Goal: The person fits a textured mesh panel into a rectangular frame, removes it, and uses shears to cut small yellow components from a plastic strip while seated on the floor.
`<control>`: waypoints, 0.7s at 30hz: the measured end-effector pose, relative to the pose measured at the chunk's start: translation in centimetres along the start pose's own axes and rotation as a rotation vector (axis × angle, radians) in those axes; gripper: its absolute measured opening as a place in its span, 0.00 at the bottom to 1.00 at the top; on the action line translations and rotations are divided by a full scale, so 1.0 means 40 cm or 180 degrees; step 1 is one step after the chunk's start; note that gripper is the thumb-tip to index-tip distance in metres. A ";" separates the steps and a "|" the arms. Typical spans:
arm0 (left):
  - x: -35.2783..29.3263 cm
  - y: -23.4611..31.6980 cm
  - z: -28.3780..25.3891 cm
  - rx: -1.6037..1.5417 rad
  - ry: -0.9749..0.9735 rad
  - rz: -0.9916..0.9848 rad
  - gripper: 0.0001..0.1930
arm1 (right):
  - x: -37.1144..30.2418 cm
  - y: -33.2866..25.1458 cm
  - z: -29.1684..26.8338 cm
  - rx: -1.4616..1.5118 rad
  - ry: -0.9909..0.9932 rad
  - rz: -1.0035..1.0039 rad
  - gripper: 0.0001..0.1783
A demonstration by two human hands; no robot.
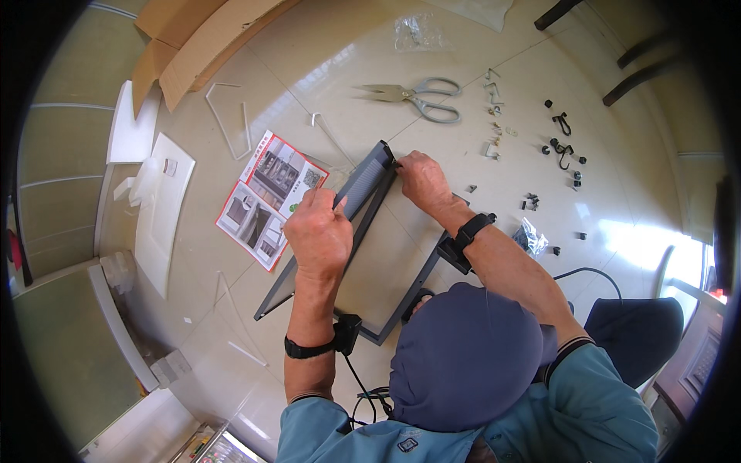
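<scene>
Floor (617, 193) of pale tiles spreads beneath everything, with an open cardboard box (220, 38) at the far left. A dark grey frame (367, 184) slants across the middle, its far end between both hands. A red-edged leaflet (266, 202) lies just left of it; grey scissors (397, 92) lie beyond. The right hand (423, 184) pinches the frame's far corner; the left hand (316, 231) curls against its near side, its grip unclear. Small black caps (549, 103) lie scattered rightward.
</scene>
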State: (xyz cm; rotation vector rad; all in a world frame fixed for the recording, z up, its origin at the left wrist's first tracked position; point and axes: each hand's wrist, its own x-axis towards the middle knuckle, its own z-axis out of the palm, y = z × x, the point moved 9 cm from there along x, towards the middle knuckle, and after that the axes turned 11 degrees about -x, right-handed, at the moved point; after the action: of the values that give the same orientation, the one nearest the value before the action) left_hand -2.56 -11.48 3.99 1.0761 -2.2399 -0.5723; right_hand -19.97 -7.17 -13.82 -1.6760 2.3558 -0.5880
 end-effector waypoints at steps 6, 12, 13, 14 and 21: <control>-0.013 0.010 0.014 0.0033 -0.0252 0.0141 0.08 | -0.006 -0.009 -0.016 0.0197 0.0070 0.0136 0.04; -0.011 -0.005 0.014 0.0066 -0.0412 0.0028 0.08 | -0.025 -0.037 -0.042 -0.0169 0.0453 -0.0125 0.04; -0.010 -0.003 0.014 0.0061 -0.0399 0.0048 0.07 | -0.022 -0.030 -0.029 -0.0065 0.0322 -0.0074 0.04; -0.008 0.002 0.015 0.0059 -0.0402 0.0049 0.07 | -0.021 -0.026 -0.027 -0.0067 0.0322 -0.0070 0.04; -0.019 0.007 0.029 0.0136 -0.0503 0.0049 0.06 | -0.014 -0.024 -0.007 -0.0178 0.0110 -0.0162 0.05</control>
State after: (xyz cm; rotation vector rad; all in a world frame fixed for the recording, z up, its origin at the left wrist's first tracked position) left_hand -3.10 -10.56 3.08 1.0667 -2.4045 -0.6250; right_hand -19.07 -6.85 -13.21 -1.7682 2.3811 -0.5693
